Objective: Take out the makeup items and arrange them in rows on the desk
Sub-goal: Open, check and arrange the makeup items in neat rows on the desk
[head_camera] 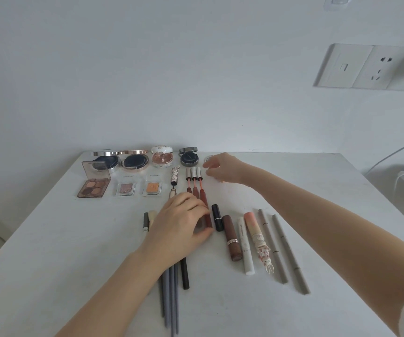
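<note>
Makeup lies in rows on the white desk. At the back stand open compacts, with an eyeshadow palette and two small shadow pans in front of them. Three lip gloss wands lie above their red-brown tubes. My left hand rests over those tubes, fingers fairly straight, thumb at their lower end. My right hand hovers to the right of the wands with loosely curled fingers. An orange tip shows under its palm, and a small clear item sits by its fingertips.
Lipsticks, a white tube, a pink ornate tube and two grey pencils lie to the right. Grey brush handles and a black pencil lie under my left forearm. A wall socket and a cable are at the right.
</note>
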